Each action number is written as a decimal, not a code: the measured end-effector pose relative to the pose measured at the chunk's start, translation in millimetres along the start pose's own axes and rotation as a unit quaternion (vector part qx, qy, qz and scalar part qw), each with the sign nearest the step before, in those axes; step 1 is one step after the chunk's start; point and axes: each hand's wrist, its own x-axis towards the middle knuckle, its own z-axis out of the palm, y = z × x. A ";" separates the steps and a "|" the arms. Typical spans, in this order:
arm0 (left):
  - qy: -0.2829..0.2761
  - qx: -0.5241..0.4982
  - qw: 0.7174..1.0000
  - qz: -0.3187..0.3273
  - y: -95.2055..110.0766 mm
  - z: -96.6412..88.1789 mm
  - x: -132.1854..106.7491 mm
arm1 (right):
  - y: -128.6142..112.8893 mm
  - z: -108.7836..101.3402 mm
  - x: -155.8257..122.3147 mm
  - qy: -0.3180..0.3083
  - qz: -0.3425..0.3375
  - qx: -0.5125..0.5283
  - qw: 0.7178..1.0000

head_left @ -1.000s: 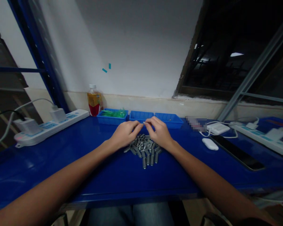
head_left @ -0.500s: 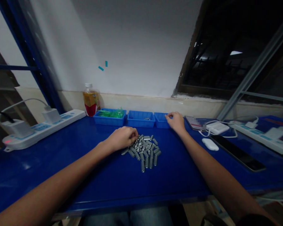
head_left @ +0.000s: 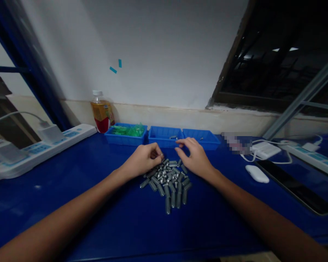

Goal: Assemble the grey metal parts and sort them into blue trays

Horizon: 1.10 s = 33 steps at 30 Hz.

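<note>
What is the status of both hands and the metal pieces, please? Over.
Left hand curled at edge of metal pieces, hold unclear. Right hand open, near them. Pieces heaped on blue table. Blue trays just beyond.

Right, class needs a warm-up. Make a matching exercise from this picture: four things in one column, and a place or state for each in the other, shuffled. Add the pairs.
Things
1. Metal pieces
2. Bottle
3. Phone
4. Left tray

Place or state
A. Lying beside the white case
B. Holding green plastic
C. Heaped on the blue table
D. Upright, with a white cap

Pairs: 1-C, 2-D, 3-A, 4-B
</note>
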 end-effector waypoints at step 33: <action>0.041 -0.190 0.981 0.000 21.0 3.3 -17.6 | -38.7 6.2 -13.1 0.026 -0.098 0.102 0.990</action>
